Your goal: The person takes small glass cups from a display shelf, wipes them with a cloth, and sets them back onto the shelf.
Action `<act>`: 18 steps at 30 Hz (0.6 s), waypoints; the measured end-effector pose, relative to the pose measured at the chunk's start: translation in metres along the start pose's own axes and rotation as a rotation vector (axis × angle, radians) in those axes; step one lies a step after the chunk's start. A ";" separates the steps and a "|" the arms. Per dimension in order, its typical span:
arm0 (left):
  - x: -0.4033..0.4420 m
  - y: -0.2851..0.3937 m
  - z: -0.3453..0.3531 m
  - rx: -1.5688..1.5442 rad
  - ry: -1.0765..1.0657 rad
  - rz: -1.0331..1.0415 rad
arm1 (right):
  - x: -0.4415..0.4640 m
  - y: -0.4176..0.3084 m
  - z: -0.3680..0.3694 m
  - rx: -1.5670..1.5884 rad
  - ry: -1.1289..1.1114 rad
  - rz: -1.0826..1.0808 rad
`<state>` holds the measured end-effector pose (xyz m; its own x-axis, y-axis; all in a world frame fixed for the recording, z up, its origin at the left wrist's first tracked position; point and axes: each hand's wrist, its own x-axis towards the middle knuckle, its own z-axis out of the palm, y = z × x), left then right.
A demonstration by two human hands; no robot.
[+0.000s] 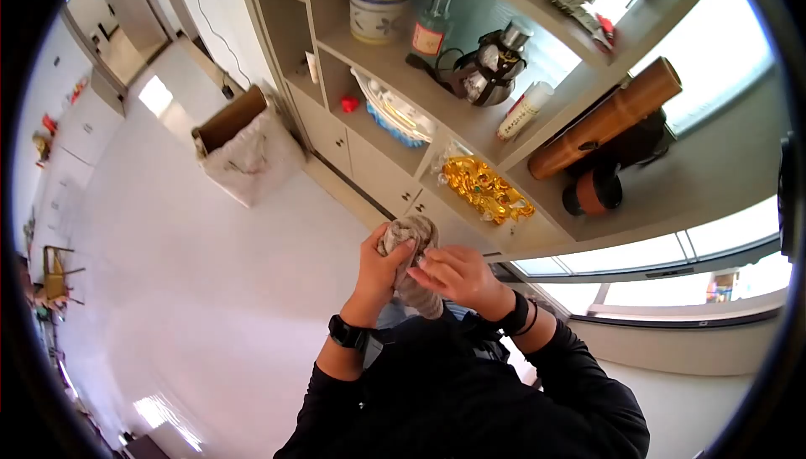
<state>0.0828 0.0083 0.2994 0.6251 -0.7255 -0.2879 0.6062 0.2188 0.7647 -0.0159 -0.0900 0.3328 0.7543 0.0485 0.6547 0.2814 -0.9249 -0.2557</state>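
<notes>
A greyish-beige striped cloth is bunched up in front of my body, with one end hanging down. My left hand is closed around its upper part, thumb pressed across the folds. From the other side, my right hand reaches against the cloth with its fingers curled and the fingertips drawn together. A small pale, shiny spot shows at those fingertips, too small to name. Both hands are held at waist height before the shelf unit.
A shelf unit holds a lidded ceramic jar, a glass bottle, a coffee pot, a white spray can, a gold ornament and a bamboo tube. A fabric-covered bin stands on the pale floor.
</notes>
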 end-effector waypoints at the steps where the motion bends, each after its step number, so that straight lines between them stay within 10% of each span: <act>1: -0.004 0.004 0.000 -0.001 -0.017 -0.001 | 0.000 0.000 0.000 0.097 0.027 0.071; 5: -0.009 0.023 0.011 -0.037 -0.079 0.040 | 0.016 -0.019 -0.016 0.485 0.001 0.523; 18: -0.001 0.057 0.035 -0.077 -0.178 0.313 | 0.050 -0.011 -0.016 0.980 0.460 0.722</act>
<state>0.0995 -0.0014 0.3633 0.6949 -0.7163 0.0636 0.4381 0.4918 0.7525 0.0093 -0.0834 0.3793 0.7002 -0.6549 0.2844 0.3604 -0.0196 -0.9326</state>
